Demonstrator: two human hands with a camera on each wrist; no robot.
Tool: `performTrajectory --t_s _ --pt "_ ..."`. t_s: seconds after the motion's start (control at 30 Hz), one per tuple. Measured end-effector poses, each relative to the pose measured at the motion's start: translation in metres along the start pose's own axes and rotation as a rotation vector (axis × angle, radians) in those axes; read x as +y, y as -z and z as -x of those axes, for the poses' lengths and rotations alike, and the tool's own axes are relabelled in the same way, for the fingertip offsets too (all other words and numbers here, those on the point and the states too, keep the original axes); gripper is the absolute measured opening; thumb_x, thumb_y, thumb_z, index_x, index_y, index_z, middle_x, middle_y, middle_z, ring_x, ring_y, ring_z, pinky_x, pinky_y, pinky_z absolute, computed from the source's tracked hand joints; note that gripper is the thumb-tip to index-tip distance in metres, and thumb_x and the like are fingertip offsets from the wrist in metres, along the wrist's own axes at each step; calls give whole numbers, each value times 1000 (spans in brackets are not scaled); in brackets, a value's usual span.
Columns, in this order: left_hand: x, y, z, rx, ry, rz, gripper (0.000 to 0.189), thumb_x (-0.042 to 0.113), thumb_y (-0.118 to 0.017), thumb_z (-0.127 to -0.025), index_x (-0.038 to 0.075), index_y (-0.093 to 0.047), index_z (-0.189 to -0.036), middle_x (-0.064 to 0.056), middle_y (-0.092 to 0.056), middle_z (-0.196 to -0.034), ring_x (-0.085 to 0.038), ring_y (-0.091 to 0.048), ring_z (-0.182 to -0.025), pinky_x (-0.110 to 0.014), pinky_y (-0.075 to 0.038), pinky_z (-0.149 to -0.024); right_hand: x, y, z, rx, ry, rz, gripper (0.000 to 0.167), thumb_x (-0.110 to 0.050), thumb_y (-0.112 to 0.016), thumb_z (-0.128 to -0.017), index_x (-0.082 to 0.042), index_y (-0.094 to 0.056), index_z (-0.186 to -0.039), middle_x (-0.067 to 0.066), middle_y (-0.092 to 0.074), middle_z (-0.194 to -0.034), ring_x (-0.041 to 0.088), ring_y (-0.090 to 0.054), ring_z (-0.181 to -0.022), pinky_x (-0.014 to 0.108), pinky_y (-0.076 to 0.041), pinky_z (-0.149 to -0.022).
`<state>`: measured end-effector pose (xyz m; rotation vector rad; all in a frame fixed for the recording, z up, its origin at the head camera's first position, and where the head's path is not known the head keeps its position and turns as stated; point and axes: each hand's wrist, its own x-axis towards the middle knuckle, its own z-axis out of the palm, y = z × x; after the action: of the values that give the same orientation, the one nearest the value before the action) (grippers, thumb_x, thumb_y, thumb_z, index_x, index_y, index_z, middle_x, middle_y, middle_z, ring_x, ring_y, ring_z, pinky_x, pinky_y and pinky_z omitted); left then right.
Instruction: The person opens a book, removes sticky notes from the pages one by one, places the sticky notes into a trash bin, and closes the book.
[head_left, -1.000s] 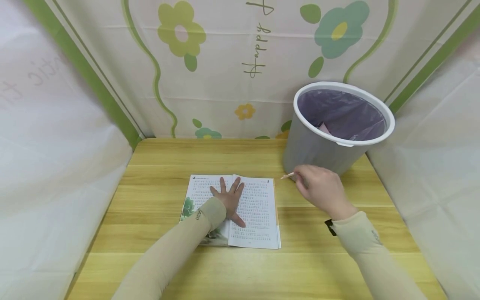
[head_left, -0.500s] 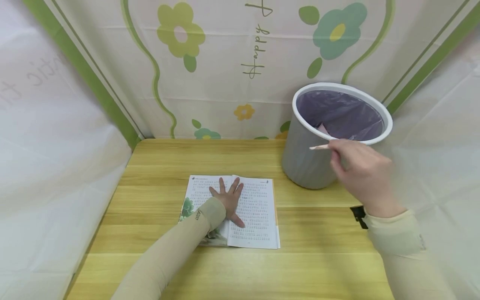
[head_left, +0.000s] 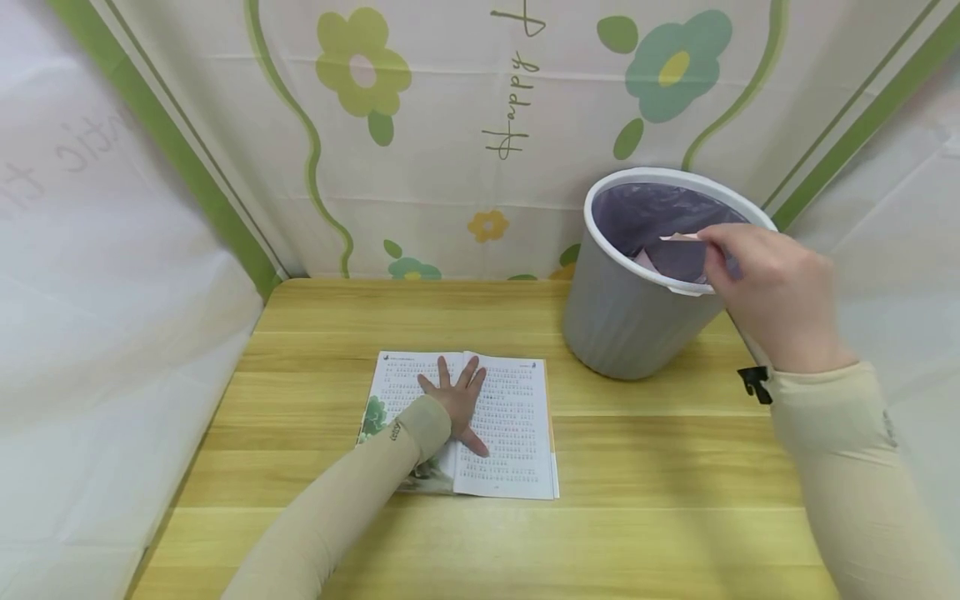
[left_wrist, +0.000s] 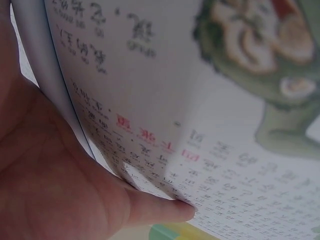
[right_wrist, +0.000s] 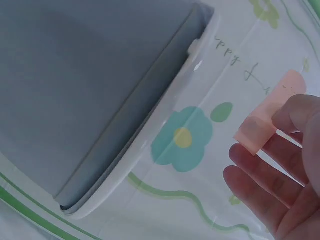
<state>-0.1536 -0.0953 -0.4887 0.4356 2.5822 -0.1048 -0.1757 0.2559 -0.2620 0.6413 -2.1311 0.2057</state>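
An open book (head_left: 513, 429) with printed pages lies flat on the table. My left hand (head_left: 459, 404) rests on it near the spine with the fingers spread. In the left wrist view the thumb (left_wrist: 155, 209) lies along a page with printed characters and a green drawing. My right hand (head_left: 780, 287) pinches a small pink paper strip (right_wrist: 262, 120) between thumb and fingers, the other fingers loosely bent. In the head view that hand is over the near right rim of a grey trash bin (head_left: 622, 325), and the strip overlaps the bin's opening.
The bin stands at the table's back right corner, with a white rim and a purple liner (head_left: 637, 204). A pink scrap (head_left: 645, 260) shows inside it. Flower-printed curtains (head_left: 442, 158) surround the wooden table (head_left: 322, 325) at the back and sides.
My right hand has moved up and to the right with the paper strip, from beside the bin's base to over its rim. The left hand stays on the book.
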Motion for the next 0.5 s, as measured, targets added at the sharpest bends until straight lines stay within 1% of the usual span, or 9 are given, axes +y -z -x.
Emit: performTrajectory --t_s 0.13,0.27,0.37,0.5 --pt "0 1 1 0 -3 -6 146 79 -74 -51 19 0 -161 -4 15 -165 -57 6 -142 -78 -22 -101 14 -8 -5 -29 -20 -4 20 -6 -57 -91 -6 -74 -100 12 -74 -93 35 -66 -67 49 -41 -47" --pt "0 1 0 -6 -1 -1 146 80 -73 -50 19 0 -161 -4 15 -165 -57 6 -142 -78 -22 -101 28 -15 -10 -109 -47 11 19 -5 -59 -90 -7 -74 -102 14 -74 -95 37 -68 -73 53 -44 -50" --pt "0 1 -1 -14 0 7 146 79 -75 -50 19 0 -161 -4 15 -165 -57 7 -142 -78 -20 -102 37 -19 -12 -180 -72 29 19 -6 -59 -90 -7 -74 -103 16 -74 -97 40 -67 -72 56 -43 -47" --pt "-2 -7 -9 -11 -6 18 150 80 -75 -47 19 3 -160 -4 19 -164 -59 11 -140 -82 -17 -99 47 -25 -15 -248 -121 38 20 -6 -60 -90 -8 -74 -105 17 -73 -98 45 -64 -69 59 -41 -45"
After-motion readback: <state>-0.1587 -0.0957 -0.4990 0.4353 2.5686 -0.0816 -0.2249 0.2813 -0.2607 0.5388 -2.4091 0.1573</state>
